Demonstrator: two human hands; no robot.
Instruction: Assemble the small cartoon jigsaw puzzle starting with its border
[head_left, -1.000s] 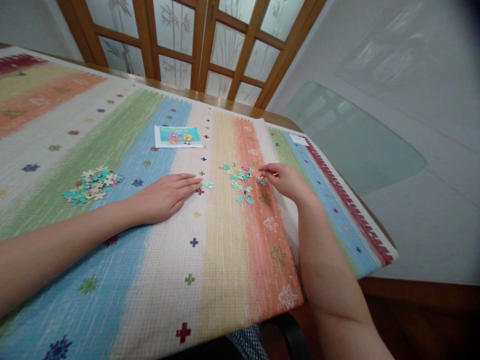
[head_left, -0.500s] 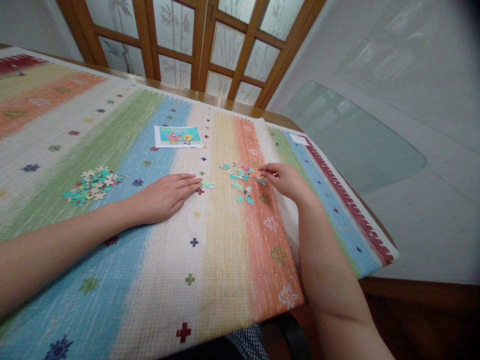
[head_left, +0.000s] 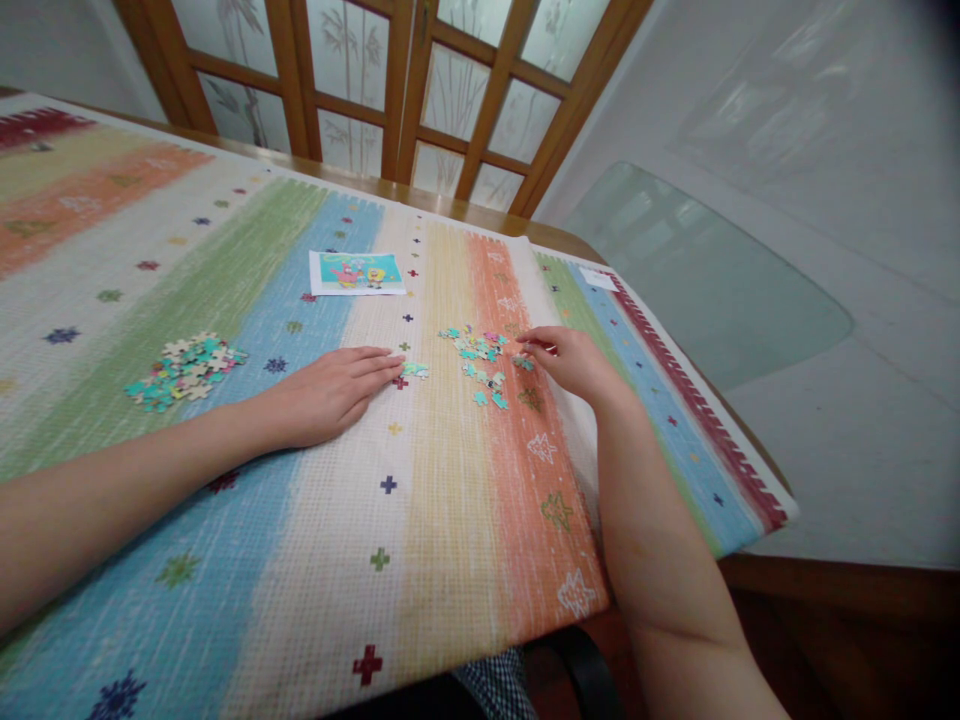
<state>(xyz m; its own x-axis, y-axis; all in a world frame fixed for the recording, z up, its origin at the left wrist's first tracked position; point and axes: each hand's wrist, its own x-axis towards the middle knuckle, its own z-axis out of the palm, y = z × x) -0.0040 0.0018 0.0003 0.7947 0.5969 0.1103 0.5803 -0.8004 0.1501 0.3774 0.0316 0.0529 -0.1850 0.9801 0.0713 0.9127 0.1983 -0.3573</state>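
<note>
My left hand (head_left: 341,392) lies flat on the striped tablecloth, fingers stretched to the right. Its fingertips touch a short strip of turquoise jigsaw pieces (head_left: 415,370). To the right, several loose jigsaw pieces (head_left: 480,347) are spread on the yellow and orange stripes. My right hand (head_left: 568,362) hovers at their right side with thumb and fingers drawn together. Whether a piece sits in that pinch I cannot make out. Just below its fingertips is a small jigsaw piece (head_left: 523,362). Left of my left hand is a heap of jigsaw pieces (head_left: 186,370), some face down.
A printed cartoon picture card (head_left: 360,273) lies beyond my hands. A small white label (head_left: 598,279) is at the far right of the tablecloth (head_left: 330,560). The table's near edge drops off over a dark chair (head_left: 581,665). Wooden glazed doors (head_left: 397,90) stand behind.
</note>
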